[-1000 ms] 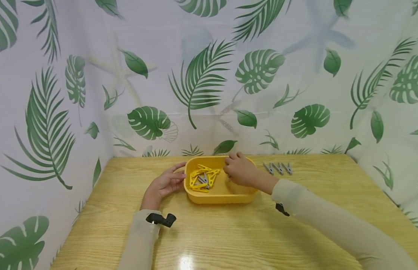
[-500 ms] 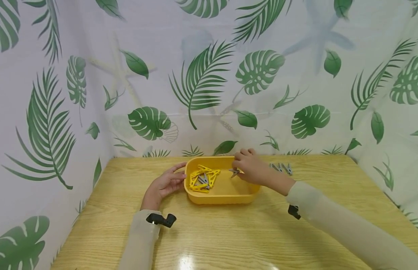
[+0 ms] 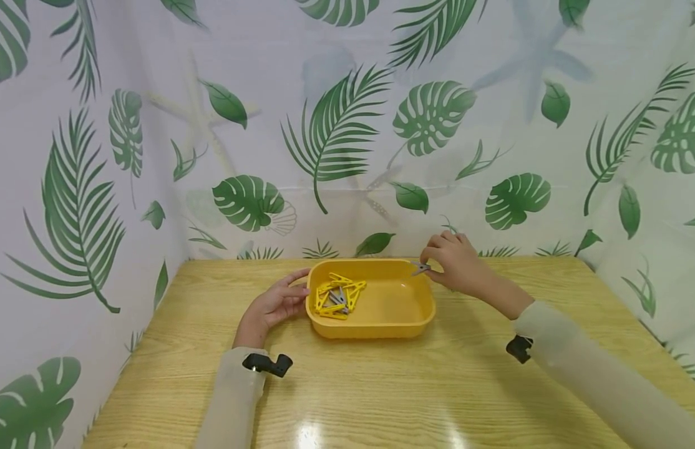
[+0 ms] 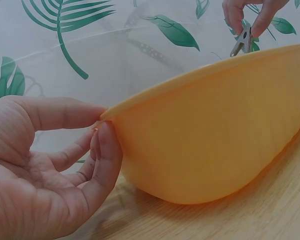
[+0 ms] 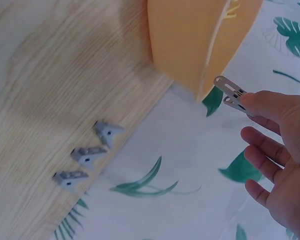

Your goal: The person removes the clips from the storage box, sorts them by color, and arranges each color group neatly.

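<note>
A yellow plastic tub (image 3: pixel 392 324) stands on the wooden table and holds a pile of yellow and grey clothes pegs (image 3: pixel 339 297) at its left end. My left hand (image 3: pixel 296 292) holds the tub's left rim between thumb (image 4: pixel 108 155) and forefinger. My right hand (image 3: pixel 430 264) hovers over the tub's far right corner and pinches a grey peg (image 3: pixel 419 269) by its handles, clear of the rim. The same grey peg (image 5: pixel 231 95) shows in the right wrist view, beside the tub (image 5: pixel 190 40).
Three grey pegs (image 5: pixel 87 152) lie in a row on the table right of the tub; my right hand hides them in the head view. A leaf-printed curtain (image 3: pixel 347 125) closes off the table at the back and both sides. Bare tabletop (image 3: pixel 381 393) lies in front.
My right hand has come up out of the tub with a grey peg and moved right and back, to the tub's far right corner. My left hand has stayed on the rim.
</note>
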### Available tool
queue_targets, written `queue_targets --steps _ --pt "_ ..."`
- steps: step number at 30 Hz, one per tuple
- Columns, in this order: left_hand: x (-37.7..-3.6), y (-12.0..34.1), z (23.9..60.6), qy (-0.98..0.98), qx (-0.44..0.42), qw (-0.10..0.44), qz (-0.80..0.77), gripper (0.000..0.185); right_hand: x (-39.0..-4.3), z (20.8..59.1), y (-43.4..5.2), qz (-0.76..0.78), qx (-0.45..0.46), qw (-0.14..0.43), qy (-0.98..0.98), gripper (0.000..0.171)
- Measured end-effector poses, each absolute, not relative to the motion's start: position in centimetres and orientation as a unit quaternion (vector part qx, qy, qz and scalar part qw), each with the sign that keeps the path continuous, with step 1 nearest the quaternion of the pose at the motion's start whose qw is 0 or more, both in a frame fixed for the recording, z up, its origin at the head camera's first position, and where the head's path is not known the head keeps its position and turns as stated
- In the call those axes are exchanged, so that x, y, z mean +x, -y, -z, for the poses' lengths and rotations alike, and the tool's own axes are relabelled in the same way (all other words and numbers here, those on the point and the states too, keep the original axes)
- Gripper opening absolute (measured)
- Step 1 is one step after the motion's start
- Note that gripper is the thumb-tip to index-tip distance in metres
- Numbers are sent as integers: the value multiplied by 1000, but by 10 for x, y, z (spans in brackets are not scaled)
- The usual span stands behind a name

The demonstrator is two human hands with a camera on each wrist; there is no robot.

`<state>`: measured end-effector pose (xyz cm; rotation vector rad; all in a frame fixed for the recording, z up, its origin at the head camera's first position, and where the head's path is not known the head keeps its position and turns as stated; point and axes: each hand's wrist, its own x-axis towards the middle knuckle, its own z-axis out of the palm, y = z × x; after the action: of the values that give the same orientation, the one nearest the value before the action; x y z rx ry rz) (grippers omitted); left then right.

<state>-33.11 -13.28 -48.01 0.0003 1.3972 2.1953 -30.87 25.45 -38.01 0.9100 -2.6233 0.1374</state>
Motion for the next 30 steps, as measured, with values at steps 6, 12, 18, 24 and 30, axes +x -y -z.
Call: queue_targets --steps 6,12,18,24,30 --pt "-330 132 479 -518 -5 264 -814 65 -307 372 -283 -43 291 176 939 14" --pt "-330 131 478 -517 -8 261 -815 65 -309 373 -314 -36 237 169 956 14" --pt "-328 132 478 -511 -5 263 -818 65 -312 384 -345 -42 192 181 964 15" --pt "-329 133 479 -511 -2 264 -818 64 -312 394 -367 -73 141 170 973 18" --pt "-330 134 480 -510 10 268 -818 65 -315 408 -384 -81 99 141 982 22"
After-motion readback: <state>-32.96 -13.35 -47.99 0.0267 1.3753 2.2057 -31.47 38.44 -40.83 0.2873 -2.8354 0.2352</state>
